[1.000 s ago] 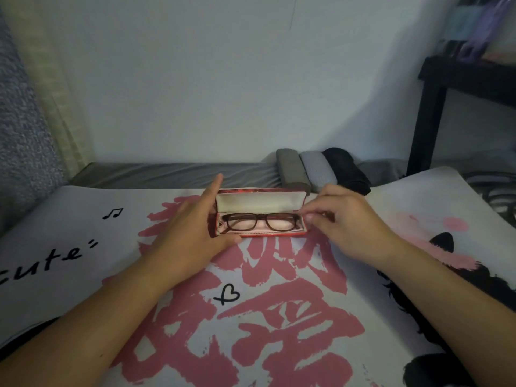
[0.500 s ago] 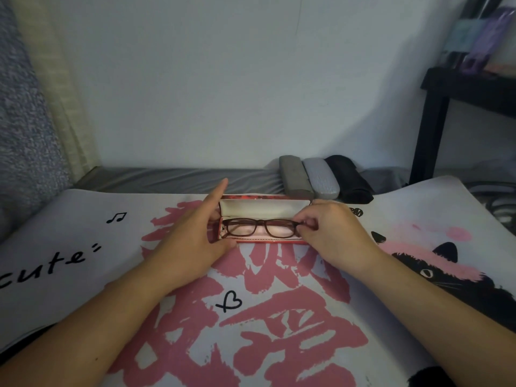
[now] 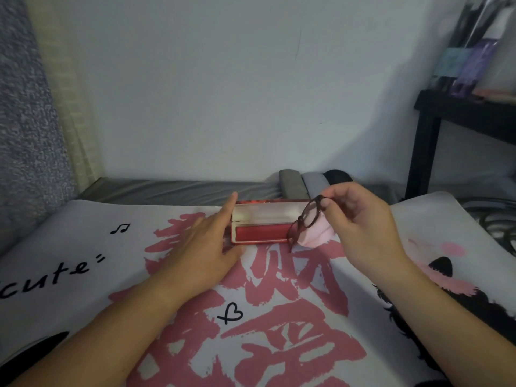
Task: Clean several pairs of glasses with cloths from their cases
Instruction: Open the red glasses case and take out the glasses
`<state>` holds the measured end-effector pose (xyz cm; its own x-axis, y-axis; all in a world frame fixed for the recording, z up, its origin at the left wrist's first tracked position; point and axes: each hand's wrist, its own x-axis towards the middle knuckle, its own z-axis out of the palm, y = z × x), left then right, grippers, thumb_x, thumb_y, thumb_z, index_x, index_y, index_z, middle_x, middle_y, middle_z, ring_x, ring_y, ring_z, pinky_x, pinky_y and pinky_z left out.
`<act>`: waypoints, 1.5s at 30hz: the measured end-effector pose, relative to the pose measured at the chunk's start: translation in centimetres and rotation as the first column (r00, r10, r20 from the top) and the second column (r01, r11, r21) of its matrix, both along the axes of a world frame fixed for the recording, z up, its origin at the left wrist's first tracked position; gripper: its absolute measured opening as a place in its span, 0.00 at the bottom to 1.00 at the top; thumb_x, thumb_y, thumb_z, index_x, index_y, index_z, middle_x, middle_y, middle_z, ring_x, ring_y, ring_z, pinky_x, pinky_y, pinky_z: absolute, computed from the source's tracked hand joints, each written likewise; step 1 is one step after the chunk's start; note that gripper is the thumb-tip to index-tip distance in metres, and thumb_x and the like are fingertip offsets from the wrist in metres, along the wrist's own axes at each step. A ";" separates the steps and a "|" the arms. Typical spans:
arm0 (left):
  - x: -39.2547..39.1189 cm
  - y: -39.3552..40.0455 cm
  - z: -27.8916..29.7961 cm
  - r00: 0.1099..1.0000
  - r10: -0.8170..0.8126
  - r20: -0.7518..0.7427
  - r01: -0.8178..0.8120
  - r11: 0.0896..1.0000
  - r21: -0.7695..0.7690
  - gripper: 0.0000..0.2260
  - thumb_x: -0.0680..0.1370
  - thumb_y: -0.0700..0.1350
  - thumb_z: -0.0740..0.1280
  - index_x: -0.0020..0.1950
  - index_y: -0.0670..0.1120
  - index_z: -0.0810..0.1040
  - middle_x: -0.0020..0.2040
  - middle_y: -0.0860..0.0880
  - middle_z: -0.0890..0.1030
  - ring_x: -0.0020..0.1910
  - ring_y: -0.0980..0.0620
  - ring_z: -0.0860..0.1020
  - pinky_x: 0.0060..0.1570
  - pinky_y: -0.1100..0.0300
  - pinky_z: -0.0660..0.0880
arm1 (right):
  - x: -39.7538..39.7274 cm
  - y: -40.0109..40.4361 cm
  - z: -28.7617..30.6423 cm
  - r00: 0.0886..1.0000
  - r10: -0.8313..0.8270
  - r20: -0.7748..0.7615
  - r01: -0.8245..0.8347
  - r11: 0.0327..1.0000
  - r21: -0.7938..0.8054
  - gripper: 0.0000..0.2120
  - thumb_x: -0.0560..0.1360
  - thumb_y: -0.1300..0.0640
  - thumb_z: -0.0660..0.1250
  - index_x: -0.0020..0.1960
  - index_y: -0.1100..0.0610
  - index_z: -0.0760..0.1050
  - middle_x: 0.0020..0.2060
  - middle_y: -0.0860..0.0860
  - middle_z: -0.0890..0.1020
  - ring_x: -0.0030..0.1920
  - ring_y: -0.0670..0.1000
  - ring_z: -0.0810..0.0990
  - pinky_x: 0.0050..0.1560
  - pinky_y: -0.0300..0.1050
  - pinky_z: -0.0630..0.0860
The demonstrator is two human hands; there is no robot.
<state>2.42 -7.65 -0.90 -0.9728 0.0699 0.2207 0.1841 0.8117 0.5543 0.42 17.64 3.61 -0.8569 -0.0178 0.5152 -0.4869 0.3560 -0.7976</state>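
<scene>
since the earlier frame, the glasses (image 3: 305,222) have been lifted out of the red case (image 3: 262,230) and are now held up in the air at its right end. on the left, the left hand (image 3: 203,247) is laid flat beside the case, fingers straight and a little apart, the pointing finger resting up along the left end of the open lid. the case is just to the right of those fingers, its long side running left to right. further right, the glasses are pinched at their top end by the thumb and fingertips (image 3: 325,201) of the right hand (image 3: 360,230). they hang down and to the left from that pinch, tilted. a pink cloth (image 3: 317,236) is bunched just under the same hand, behind the glasses. the cloth is much nearer the right hand, so it could probably be gripped there for wiping.
</scene>
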 end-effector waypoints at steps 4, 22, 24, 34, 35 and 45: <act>0.1 -0.3 0.2 1.000 0.001 0.007 -0.002 0.999 0.044 0.40 0.80 0.53 0.69 0.78 0.71 0.41 0.74 0.56 0.69 0.75 0.53 0.65 0.73 0.47 0.67 | -0.8 0.0 -0.8 0.990 -0.024 0.138 0.046 0.986 -0.160 0.07 0.81 0.64 0.67 0.49 0.54 0.81 0.41 0.50 0.85 0.42 0.46 0.83 0.45 0.40 0.79; 3.9 2.8 2.2 0.885 -0.180 -0.428 0.288 0.936 0.202 0.15 0.81 0.48 0.66 0.68 0.54 0.78 0.58 0.61 0.78 0.62 0.55 0.75 0.60 0.68 0.69 | 2.8 -1.4 0.2 0.910 0.232 -0.343 -0.103 0.929 0.355 0.07 0.77 0.63 0.72 0.54 0.58 0.83 0.47 0.47 0.82 0.49 0.43 0.80 0.51 0.37 0.76; 4.0 3.1 1.9 0.889 -0.222 -0.400 0.322 0.925 0.203 0.15 0.81 0.46 0.67 0.68 0.53 0.78 0.58 0.60 0.78 0.62 0.55 0.76 0.60 0.67 0.70 | 2.9 -1.8 0.0 0.924 0.264 -0.278 -0.170 0.932 0.320 0.10 0.76 0.64 0.73 0.56 0.56 0.83 0.47 0.46 0.82 0.49 0.45 0.81 0.51 0.36 0.76; 3.1 0.4 1.5 0.950 -0.176 -0.258 0.202 0.976 0.080 0.05 0.78 0.47 0.69 0.47 0.57 0.83 0.44 0.60 0.80 0.49 0.56 0.78 0.48 0.63 0.74 | -0.2 3.7 2.0 0.948 0.197 0.250 -0.087 0.916 -0.392 0.13 0.85 0.59 0.60 0.49 0.57 0.82 0.27 0.50 0.71 0.27 0.47 0.65 0.26 0.37 0.63; 3.3 0.1 1.7 0.954 -0.194 -0.230 0.200 0.980 0.004 0.04 0.77 0.48 0.70 0.47 0.58 0.83 0.43 0.61 0.79 0.48 0.57 0.78 0.46 0.64 0.74 | -0.5 4.1 1.7 0.972 0.065 0.224 -0.037 0.991 -0.127 0.12 0.84 0.57 0.61 0.48 0.56 0.82 0.29 0.50 0.74 0.28 0.48 0.68 0.28 0.37 0.67; 4.3 -0.2 2.6 0.987 -0.159 0.021 0.159 0.944 -0.290 0.04 0.79 0.53 0.70 0.53 0.61 0.82 0.45 0.63 0.77 0.45 0.63 0.75 0.46 0.65 0.75 | -0.5 -0.1 -1.8 0.958 0.268 0.100 -0.245 0.588 0.770 0.09 0.79 0.56 0.71 0.56 0.47 0.86 0.47 0.44 0.80 0.49 0.44 0.76 0.54 0.45 0.76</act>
<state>6.69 -7.85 1.66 -0.9433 0.2850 0.1701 0.3249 0.8973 0.2988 -0.05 17.58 1.78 -0.7405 -0.6333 0.2249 -0.6717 0.6872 -0.2765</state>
